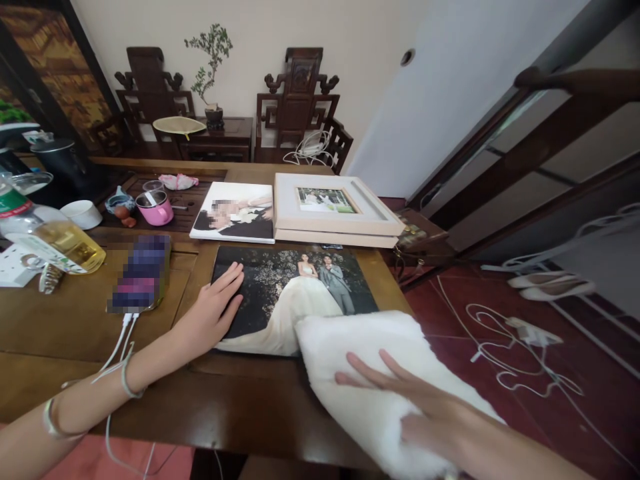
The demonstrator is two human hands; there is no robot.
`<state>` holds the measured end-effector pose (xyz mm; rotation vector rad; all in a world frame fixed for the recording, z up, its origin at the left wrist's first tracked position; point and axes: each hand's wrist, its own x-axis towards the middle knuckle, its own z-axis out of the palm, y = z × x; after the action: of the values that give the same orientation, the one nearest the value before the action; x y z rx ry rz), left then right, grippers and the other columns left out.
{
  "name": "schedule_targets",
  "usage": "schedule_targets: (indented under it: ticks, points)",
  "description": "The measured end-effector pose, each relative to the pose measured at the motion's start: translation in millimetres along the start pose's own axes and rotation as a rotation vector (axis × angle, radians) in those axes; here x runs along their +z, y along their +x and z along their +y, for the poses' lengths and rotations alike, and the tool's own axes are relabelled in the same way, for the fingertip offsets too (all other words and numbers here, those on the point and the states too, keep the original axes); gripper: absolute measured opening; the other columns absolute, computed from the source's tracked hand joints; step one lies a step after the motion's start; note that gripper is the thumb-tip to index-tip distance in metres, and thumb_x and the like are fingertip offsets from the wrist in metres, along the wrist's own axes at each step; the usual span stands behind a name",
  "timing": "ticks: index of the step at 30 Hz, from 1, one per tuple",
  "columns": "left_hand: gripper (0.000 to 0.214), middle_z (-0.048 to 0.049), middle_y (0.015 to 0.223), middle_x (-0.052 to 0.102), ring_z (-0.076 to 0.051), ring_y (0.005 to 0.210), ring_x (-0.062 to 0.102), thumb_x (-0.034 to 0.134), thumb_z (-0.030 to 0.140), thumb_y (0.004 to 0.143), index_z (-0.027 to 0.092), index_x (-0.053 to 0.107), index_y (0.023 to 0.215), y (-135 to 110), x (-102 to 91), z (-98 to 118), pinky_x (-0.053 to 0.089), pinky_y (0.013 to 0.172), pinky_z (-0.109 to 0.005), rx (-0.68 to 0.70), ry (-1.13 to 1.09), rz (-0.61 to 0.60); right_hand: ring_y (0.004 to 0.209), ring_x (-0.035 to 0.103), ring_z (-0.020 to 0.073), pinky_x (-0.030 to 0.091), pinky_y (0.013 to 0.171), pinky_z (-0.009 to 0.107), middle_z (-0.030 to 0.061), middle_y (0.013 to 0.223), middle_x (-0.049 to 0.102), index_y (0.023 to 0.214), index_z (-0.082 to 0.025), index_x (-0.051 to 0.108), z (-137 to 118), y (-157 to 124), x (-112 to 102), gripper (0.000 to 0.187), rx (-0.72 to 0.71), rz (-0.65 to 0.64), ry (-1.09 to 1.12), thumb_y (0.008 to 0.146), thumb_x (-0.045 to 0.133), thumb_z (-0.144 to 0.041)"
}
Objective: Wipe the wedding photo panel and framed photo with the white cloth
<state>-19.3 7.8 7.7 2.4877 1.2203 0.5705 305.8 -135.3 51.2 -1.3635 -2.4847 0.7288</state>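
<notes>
A large wedding photo print [265, 280] lies face up on the polished wooden table [225, 407], near its right-hand edge, showing one figure in a long pale gown and another in a grey suit. A fluffy white cloth [370, 343] covers the print's near right corner and spills toward the table's edge. The person's left hand [220, 300] rests on the print's left border, fingers stretched out and gripping nothing. The right hand [400, 393] lies palm down on the cloth with its fingers spread, not closed into a fist; whether the thumb pinches any of the pile, I can't tell from here. Two bangles circle the left forearm.

Just beyond the print sit a white-edged photo panel [235, 227] and, right beside it, a stack of pale wooden picture frames [340, 227]. Left of the hands, a phone [140, 273] lies with white cables [120, 337] running from it; past that are an oil-coloured plastic bottle [75, 247], a white bowl [81, 214] and a pink mug [156, 212]. Carved armchairs [303, 90] stand by the wall, and pale flat shoes [550, 287] sit at the right.
</notes>
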Motion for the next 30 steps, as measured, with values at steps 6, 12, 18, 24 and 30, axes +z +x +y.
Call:
schedule_targets:
  ticks: [6, 12, 18, 24, 30]
  points:
    - [0.041, -0.0134, 0.15, 0.034, -0.022, 0.141, 0.026, 0.034, 0.021, 0.097, 0.013, 0.042, 0.137, -0.5, 0.5, -0.6, 0.032, 0.111, -0.046, 0.01, -0.011, -0.001, 0.134, 0.031, 0.0323, 0.039, 0.104, 0.054, 0.0063, 0.142, 0.047, 0.095, -0.021, 0.062, 25.3, 78.8, -22.9, 0.042, -0.046, 0.013, -0.138, 0.065, 0.04, -0.003]
    - [0.042, -0.0133, 0.15, 0.034, -0.022, 0.141, 0.025, 0.034, 0.02, 0.097, 0.014, 0.04, 0.138, -1.0, 0.7, -1.7, 0.031, 0.111, -0.046, 0.017, -0.022, 0.002, 0.131, 0.04, 0.0278, 0.016, 0.113, 0.058, 0.0075, 0.122, 0.064, 0.086, -0.021, 0.054, 56.1, 138.8, -27.3, 0.037, -0.115, 0.133, -0.152, 0.063, 0.036, 0.0]
    - [0.042, -0.0124, 0.15, 0.034, -0.023, 0.141, 0.025, 0.034, 0.021, 0.097, 0.016, 0.04, 0.139, -1.2, 1.0, -1.7, 0.032, 0.11, -0.047, 0.022, -0.031, 0.008, 0.14, 0.013, 0.0296, 0.021, 0.112, 0.059, 0.0088, 0.149, 0.036, 0.089, -0.019, 0.059, 17.3, 96.9, -4.5, 0.043, -0.081, 0.067, -0.169, 0.058, 0.038, 0.002]
    - [0.042, -0.0137, 0.149, 0.036, -0.024, 0.14, 0.026, 0.034, 0.022, 0.097, 0.015, 0.042, 0.138, -0.4, 0.0, 0.0, 0.031, 0.111, -0.047, 0.011, -0.027, 0.001, 0.139, 0.02, 0.0263, 0.02, 0.114, 0.052, 0.0017, 0.144, 0.043, 0.079, -0.023, 0.064, -40.3, 51.3, 1.2, 0.036, -0.236, -0.107, -0.075, 0.063, 0.042, 0.001]
    - [0.042, -0.0128, 0.15, 0.034, -0.023, 0.141, 0.026, 0.034, 0.021, 0.097, 0.015, 0.039, 0.139, -0.9, 1.0, -1.7, 0.031, 0.11, -0.048, 0.011, -0.034, 0.002, 0.138, 0.019, 0.0285, 0.026, 0.112, 0.053, 0.0078, 0.147, 0.039, 0.086, -0.019, 0.062, -21.3, 84.0, -13.2, 0.046, -0.139, -0.127, -0.1, 0.053, 0.039, 0.004]
